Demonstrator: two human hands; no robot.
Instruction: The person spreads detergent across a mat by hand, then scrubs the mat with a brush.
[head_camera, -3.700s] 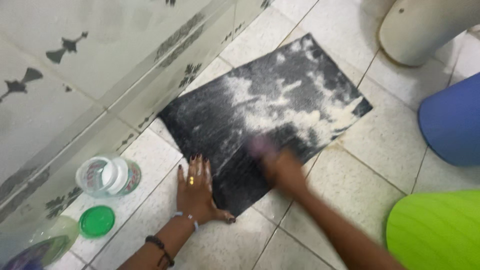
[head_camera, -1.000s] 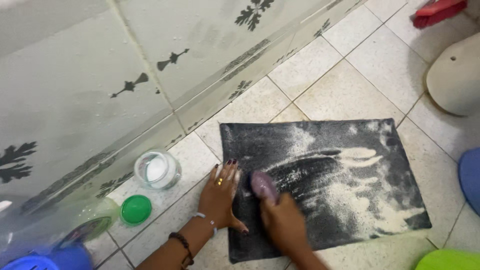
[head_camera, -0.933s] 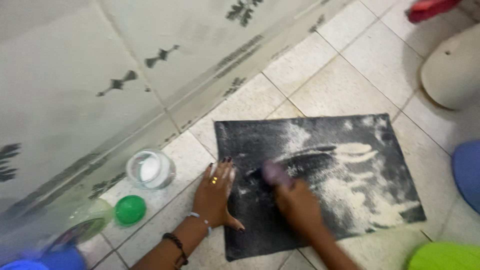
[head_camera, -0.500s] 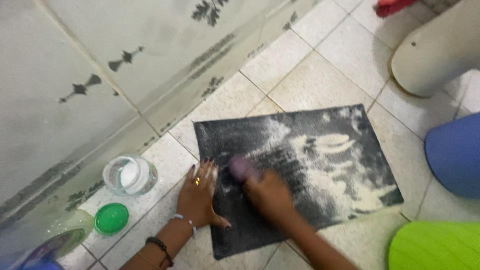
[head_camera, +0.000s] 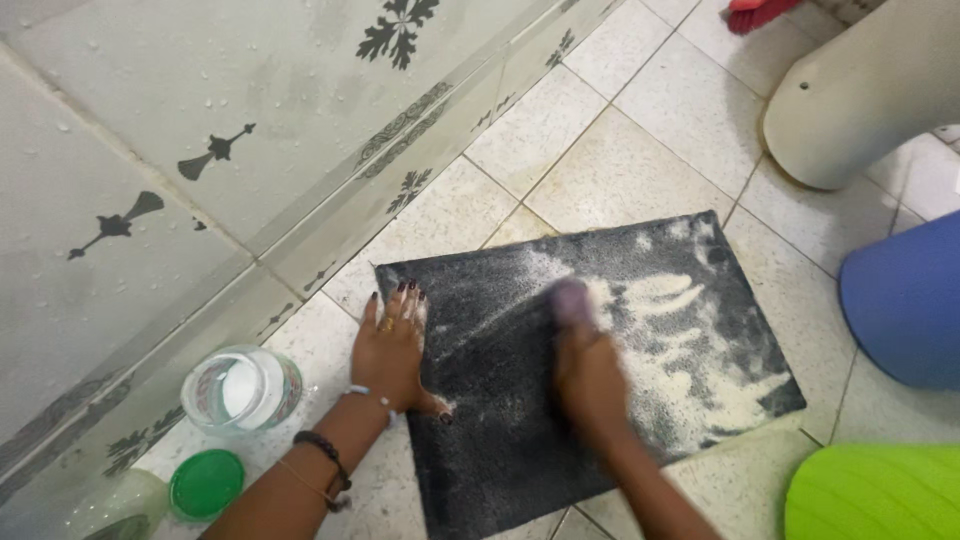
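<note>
Black mat (head_camera: 520, 400), white powder streaks; green lid (head_camera: 206, 483); cream wall tiles (head_camera: 200, 120), dark leaf motifs

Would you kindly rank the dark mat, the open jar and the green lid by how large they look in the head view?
Largest to smallest:
1. dark mat
2. open jar
3. green lid, only slightly smaller than the jar

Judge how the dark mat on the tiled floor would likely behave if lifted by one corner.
The dark mat lies thin and flat, so it would probably droop rather than stay stiff. White powder would likely slide off. The left hand presses its edge while the right hand scrubs, suggesting it slips on the tiled floor.
</note>
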